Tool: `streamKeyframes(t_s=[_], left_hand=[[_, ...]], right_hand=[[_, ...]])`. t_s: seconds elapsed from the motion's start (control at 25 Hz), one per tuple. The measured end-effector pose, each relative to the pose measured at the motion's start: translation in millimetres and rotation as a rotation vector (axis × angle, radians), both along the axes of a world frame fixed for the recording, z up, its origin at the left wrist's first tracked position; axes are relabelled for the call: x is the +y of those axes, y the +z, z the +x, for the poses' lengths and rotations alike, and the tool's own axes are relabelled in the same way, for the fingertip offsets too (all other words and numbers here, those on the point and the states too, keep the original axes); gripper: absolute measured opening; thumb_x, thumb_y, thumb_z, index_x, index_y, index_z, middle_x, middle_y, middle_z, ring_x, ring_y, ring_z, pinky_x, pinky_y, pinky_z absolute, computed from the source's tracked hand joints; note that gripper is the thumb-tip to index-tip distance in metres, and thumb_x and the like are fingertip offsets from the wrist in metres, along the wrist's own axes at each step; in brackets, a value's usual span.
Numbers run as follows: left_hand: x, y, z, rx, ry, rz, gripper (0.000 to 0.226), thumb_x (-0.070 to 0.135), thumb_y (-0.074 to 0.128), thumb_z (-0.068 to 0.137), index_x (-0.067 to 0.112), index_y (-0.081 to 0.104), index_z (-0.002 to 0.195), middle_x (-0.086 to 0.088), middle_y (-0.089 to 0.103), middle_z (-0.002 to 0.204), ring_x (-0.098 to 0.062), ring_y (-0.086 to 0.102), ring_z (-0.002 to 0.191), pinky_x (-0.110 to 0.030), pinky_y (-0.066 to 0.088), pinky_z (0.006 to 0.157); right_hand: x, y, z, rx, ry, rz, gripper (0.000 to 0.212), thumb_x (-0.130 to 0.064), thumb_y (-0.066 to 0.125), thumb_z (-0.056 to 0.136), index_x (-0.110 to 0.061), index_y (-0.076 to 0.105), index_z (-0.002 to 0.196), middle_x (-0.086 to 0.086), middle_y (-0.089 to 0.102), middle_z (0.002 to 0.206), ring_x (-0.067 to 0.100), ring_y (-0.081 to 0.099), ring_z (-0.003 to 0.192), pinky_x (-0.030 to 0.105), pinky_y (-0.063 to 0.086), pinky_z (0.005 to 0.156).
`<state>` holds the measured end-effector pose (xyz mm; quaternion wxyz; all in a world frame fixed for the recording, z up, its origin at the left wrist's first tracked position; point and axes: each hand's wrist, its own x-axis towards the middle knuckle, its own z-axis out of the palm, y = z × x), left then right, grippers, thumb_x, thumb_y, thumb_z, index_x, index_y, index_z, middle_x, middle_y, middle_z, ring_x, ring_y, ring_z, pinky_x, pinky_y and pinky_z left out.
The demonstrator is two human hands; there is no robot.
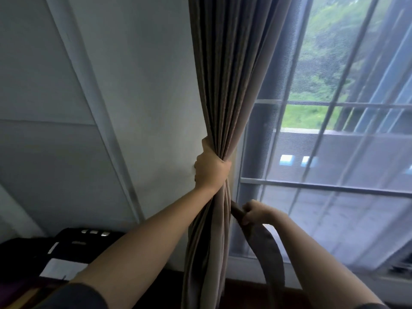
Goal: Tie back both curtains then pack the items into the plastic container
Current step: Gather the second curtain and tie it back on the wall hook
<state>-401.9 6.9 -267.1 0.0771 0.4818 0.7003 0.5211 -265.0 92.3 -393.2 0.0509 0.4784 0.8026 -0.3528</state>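
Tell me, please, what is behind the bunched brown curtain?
A pale wall on its left, a window with sheer netting on its right. Whatever lies directly behind the brown curtain is covered.

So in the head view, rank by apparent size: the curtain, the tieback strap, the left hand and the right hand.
1. Curtain, by far the largest.
2. Strap.
3. Left hand and right hand: unranked; they look alike, and the left one only seems a little bigger.
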Motion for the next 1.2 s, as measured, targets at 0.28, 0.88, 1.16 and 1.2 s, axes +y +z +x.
streamKeyframes(t_s=[0.28, 0.88, 1.16, 1.2], left_hand=[[-2.2, 1.8, 25.6, -0.026, 0.015, 0.051, 0.057, 0.02, 0.065, 0.084, 0.008, 0.037, 0.132, -0.005, 0.062, 0.087, -0.023, 0.063, 0.077, -0.026, 0.049, 0.066], [5.6, 8.4, 26.0, -0.025, 0.04, 0.01, 0.055, 0.019, 0.064, 0.084, 0.008, 0.037, 0.13, -0.012, 0.066, 0.09, -0.03, 0.065, 0.08, -0.031, 0.048, 0.065], [1.2, 6.3, 39.1, 0.003, 0.024, -0.011, 0.054, 0.022, 0.063, 0.085, 0.009, 0.037, 0.131, -0.014, 0.068, 0.092, -0.032, 0.067, 0.084, -0.028, 0.042, 0.063], [1.2, 7.1, 38.2, 0.002, 0.03, -0.021, 0.054, 0.023, 0.063, 0.085, 0.009, 0.037, 0.131, -0.014, 0.068, 0.092, -0.031, 0.066, 0.085, -0.027, 0.041, 0.063]], right_hand=[[-0.8, 28.0, 63.1, 0.047, -0.099, 0.153, 0.019, -0.018, 0.067, 0.078, -0.026, 0.058, 0.063, 0.001, 0.056, 0.07, 0.015, 0.052, 0.071, 0.027, 0.037, 0.06], [-35.1, 76.1, 60.0, 0.454, -0.093, -0.26, 0.038, -0.003, 0.062, 0.051, -0.016, 0.073, 0.086, 0.007, 0.066, 0.075, 0.02, 0.061, 0.072, 0.027, 0.05, 0.064], [-47.6, 66.6, 53.8, 0.681, -0.162, -0.386, 0.045, 0.013, 0.051, 0.065, -0.017, 0.071, 0.091, 0.002, 0.068, 0.07, 0.012, 0.064, 0.065, 0.02, 0.052, 0.056], [-46.5, 67.2, 55.6, 0.653, -0.153, -0.367, 0.045, 0.01, 0.053, 0.061, -0.017, 0.071, 0.093, 0.002, 0.068, 0.072, 0.012, 0.064, 0.066, 0.021, 0.052, 0.056]])
